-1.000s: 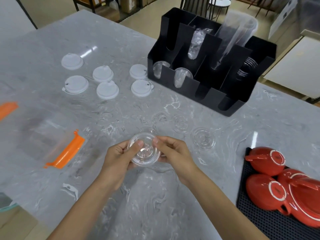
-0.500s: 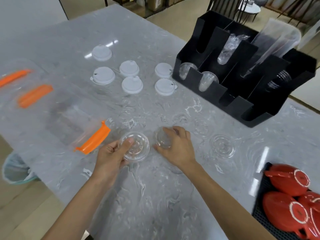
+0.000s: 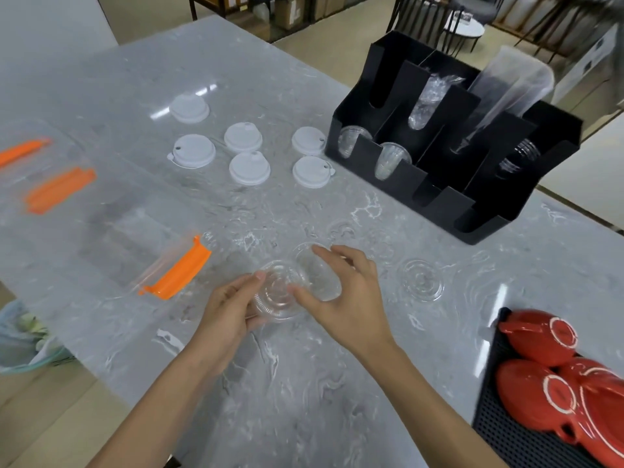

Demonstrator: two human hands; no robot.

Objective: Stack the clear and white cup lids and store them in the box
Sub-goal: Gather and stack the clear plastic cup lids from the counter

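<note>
My left hand (image 3: 229,309) holds a small stack of clear lids (image 3: 275,293) by its rim, just above the grey table. My right hand (image 3: 347,295) grips another clear lid (image 3: 319,276), tilted, right beside that stack and partly over it. One more clear lid (image 3: 422,280) lies flat to the right; fainter clear lids (image 3: 341,229) lie behind the hands. Several white lids (image 3: 249,168) are spread on the table further back. A clear box with orange clips (image 3: 179,273) lies at the left.
A black cup organiser (image 3: 449,197) with clear cups and sleeves stands at the back right. Red teapots (image 3: 540,339) sit on a black mat at the right front. More clear, orange-clipped box parts (image 3: 59,190) lie far left. The table edge runs along the lower left.
My right hand left the stack, picked a clear lid off the table behind it, and has brought it back against the stack in my left hand. The view shifted left.
</note>
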